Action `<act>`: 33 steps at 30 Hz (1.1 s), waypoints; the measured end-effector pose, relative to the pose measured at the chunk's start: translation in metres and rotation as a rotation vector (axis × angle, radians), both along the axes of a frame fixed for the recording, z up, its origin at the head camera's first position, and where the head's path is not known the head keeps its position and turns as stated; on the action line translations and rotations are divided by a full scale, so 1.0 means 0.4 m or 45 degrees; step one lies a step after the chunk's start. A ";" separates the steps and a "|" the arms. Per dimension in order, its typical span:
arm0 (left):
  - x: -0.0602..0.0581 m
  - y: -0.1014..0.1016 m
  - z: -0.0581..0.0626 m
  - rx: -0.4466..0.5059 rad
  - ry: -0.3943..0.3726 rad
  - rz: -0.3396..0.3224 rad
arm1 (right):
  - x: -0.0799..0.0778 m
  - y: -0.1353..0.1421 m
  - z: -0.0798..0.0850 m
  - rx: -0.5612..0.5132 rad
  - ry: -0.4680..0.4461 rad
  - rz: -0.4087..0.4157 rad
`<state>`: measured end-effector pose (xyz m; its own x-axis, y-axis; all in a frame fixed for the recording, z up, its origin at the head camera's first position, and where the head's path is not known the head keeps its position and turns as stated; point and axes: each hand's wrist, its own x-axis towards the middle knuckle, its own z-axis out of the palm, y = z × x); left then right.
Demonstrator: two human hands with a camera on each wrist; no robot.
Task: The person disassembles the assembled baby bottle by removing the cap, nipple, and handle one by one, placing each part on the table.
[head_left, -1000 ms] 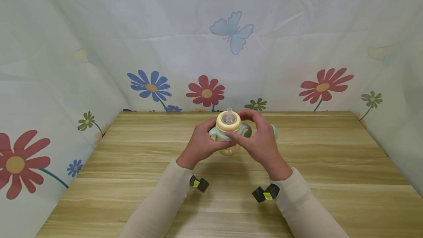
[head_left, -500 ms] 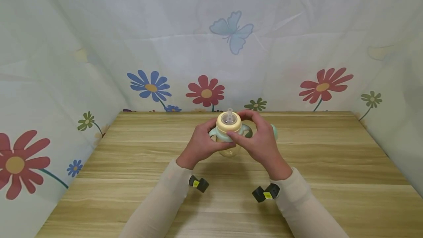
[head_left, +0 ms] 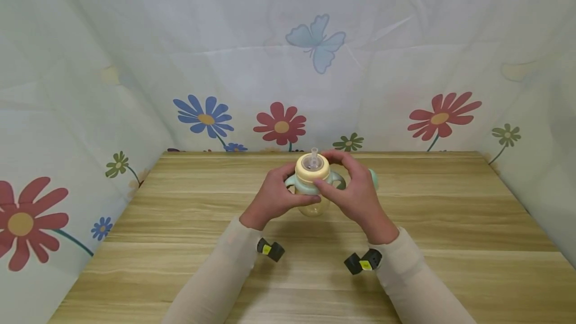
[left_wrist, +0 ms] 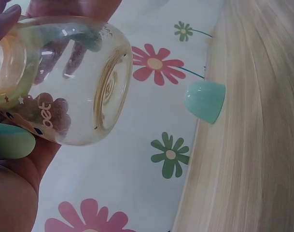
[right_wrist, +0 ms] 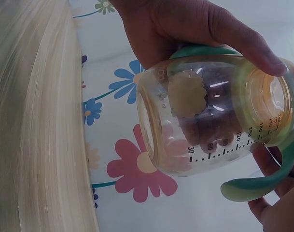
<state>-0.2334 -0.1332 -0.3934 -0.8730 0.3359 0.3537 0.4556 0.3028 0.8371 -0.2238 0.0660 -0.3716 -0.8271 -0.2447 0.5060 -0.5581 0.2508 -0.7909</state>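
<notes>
A clear baby bottle [head_left: 313,208] with a cream collar ring [head_left: 306,171], a transparent nipple and two pale green side handles is held upright above the table, in the middle of the head view. My left hand [head_left: 273,195] grips its body from the left, the fingers behind it and the thumb across the front. On the other side my right hand [head_left: 358,196] pinches the collar, thumb at the front and fingers curled round the far right. Measuring marks show on the bottle [right_wrist: 200,125] in the right wrist view. It looks empty through its clear wall.
A mint green dome-shaped cap [left_wrist: 205,100] stands on the wood-grain table [head_left: 202,204], behind my right hand in the head view. A white curtain [head_left: 216,64] printed with flowers and a butterfly encloses the back and sides.
The nipple and collar have shifted slightly right and toward me, and my right thumb has moved a little rightward with them. Both hands keep hold of the bottle.
</notes>
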 end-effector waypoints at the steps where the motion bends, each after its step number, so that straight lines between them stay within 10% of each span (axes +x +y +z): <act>1: 0.000 0.000 0.000 -0.001 -0.005 -0.001 | 0.000 0.000 0.000 0.000 0.002 0.006; 33: -0.004 0.002 -0.006 -0.012 0.031 0.019 | 0.004 -0.003 0.003 -0.005 -0.019 -0.029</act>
<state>-0.2349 -0.1324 -0.3958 -0.8689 0.3267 0.3718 0.4714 0.3176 0.8227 -0.2223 0.0648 -0.3703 -0.8398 -0.2240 0.4945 -0.5406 0.2604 -0.8000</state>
